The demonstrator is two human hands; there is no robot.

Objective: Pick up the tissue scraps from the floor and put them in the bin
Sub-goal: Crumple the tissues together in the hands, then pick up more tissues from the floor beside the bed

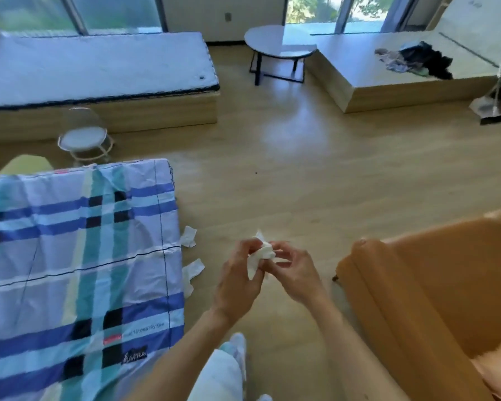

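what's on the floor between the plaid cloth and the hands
Head view: two white tissue scraps beside the plaid cloth; otherwise bare floor up to the hands.

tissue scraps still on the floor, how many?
2, maybe 3: one by the checked quilt's edge, one below it, with a possible third beneath. More may hide under the quilt.

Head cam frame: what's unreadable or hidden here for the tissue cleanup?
- Bin: none identifiable in the head view; the tan cardboard box is cut off by the right edge, its inside unseen.
- Crumpled white tissue: partly covered by the left hand and right hand, so the grip is unclear.
- White tissue scraps on the floor: partly hidden under the plaid blue cloth.
- Cloth label print: blurred.
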